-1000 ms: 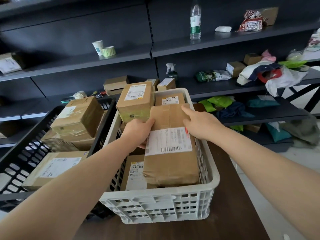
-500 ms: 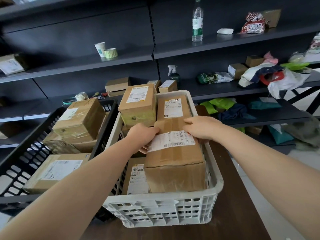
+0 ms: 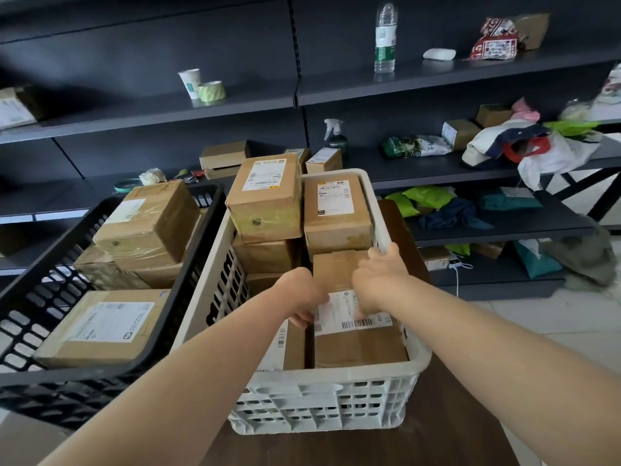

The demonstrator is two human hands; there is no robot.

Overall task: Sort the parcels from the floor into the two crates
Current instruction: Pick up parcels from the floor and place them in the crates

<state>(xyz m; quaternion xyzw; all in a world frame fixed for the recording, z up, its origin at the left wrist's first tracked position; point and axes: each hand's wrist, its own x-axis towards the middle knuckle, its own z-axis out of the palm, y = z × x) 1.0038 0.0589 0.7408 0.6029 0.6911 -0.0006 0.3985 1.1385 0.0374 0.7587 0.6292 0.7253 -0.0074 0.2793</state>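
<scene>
Inside the white crate [image 3: 336,375], at its near right corner, a parcel [image 3: 359,344] is lying flat, label up. Both hands are holding it: the left hand [image 3: 302,297] is curling its fingers round the parcel's left edge, and the right hand [image 3: 376,280] is gripping the top, bent fingers on the label. Just left, the black crate [image 3: 100,381] is holding boxes [image 3: 148,223] — both crates are sitting on the table [image 3: 437,415].

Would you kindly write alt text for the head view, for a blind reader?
The left hand and right hand hold a labelled parcel in the white crate, among stacked parcels. A black crate with more parcels stands left of it, dark shelves behind.
</scene>
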